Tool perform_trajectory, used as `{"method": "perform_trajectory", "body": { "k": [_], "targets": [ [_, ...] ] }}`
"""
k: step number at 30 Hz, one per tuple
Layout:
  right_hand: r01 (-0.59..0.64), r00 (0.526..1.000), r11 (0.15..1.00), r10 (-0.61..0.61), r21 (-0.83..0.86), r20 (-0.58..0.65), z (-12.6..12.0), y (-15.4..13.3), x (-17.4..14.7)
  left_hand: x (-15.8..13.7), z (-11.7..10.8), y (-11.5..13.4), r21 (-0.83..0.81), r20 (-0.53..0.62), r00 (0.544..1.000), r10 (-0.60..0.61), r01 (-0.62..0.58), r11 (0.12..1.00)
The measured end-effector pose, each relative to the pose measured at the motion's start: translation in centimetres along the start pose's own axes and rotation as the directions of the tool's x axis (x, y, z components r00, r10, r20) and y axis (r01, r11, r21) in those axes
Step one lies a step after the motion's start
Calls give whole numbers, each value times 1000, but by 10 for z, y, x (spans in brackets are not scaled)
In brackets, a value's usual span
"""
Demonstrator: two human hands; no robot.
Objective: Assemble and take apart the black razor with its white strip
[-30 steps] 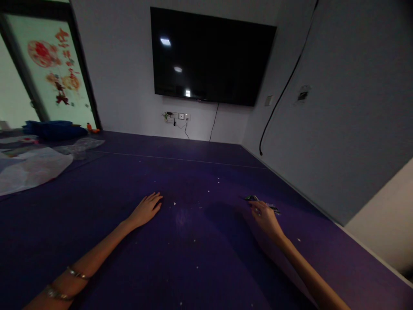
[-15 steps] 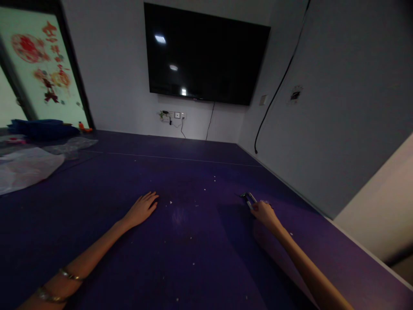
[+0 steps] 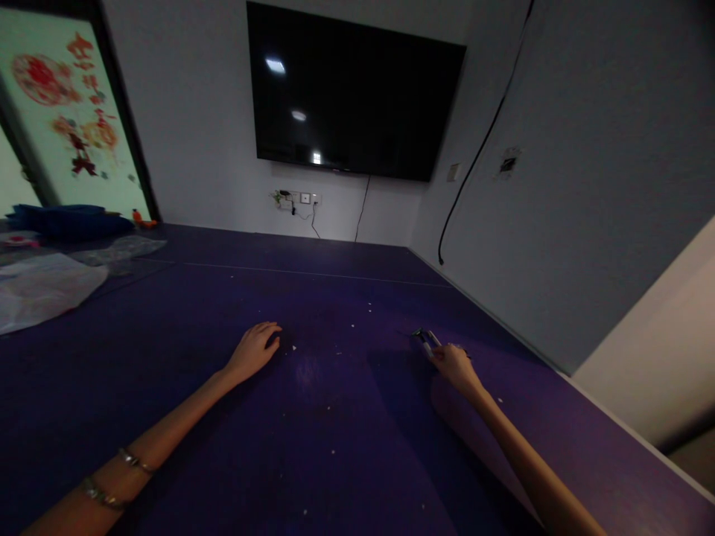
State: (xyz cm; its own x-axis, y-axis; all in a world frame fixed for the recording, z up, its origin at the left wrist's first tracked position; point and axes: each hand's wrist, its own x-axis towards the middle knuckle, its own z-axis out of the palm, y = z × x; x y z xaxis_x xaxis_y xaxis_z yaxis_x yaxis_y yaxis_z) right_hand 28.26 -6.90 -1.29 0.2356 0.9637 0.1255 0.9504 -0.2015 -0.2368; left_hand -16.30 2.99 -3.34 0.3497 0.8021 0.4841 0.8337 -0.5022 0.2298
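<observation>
On the left side of the purple surface, my left hand point(image 3: 255, 350) is low over it or resting on it. Its fingers reach forward with the thumb apart, and it holds nothing. Farther right, my right hand point(image 3: 453, 365) is closed around a slim tool point(image 3: 425, 343) with pale handle parts and a small dark head pointing forward and left. The tool's exact kind is too small and dim to make out, and my fingers hide its rear end. Several tiny white scraps point(image 3: 294, 348) lie scattered between the hands.
Clear plastic bags point(image 3: 48, 290) and a dark blue cloth bundle point(image 3: 70, 221) lie at the far left, with a small orange object point(image 3: 144, 220) beside them. A black cable point(image 3: 469, 175) hangs down the right wall. A television point(image 3: 357, 89) hangs on the back wall.
My left hand has shifted slightly forward and to the right, its fingers curving a little more. My right hand has moved slightly left with the tool still in it.
</observation>
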Motion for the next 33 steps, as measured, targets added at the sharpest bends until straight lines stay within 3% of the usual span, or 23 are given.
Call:
{"method": "perform_trajectory", "body": {
  "k": [2,5,9,13,18,23,27,33],
  "targets": [
    [11,1000,999,-10,41,-29,-3,-7,-1,9,-2,27,-104,-48,998,40,-44,994],
    [30,996,995,-23,92,-80,-8,-27,-5,21,2,78,-282,-17,995,94,-95,955],
    [143,983,985,-130,101,-130,-12,-62,-15,30,17,144,-478,119,989,90,-23,878],
    [220,969,973,-209,73,-132,-12,-95,-29,36,34,182,-508,188,979,74,32,861],
    [284,955,959,-284,-16,-91,-12,-127,-47,45,45,191,-528,265,964,-28,169,832],
    [328,932,928,-348,-177,-99,-8,-146,-64,49,34,187,-558,332,939,-92,275,783],
    [340,924,903,-374,-264,-87,-6,-156,-73,51,27,185,-503,391,909,-144,342,794],
    [415,889,890,-441,-191,-123,-7,-154,-79,56,35,171,-477,456,879,-143,377,794]
  ]
}}
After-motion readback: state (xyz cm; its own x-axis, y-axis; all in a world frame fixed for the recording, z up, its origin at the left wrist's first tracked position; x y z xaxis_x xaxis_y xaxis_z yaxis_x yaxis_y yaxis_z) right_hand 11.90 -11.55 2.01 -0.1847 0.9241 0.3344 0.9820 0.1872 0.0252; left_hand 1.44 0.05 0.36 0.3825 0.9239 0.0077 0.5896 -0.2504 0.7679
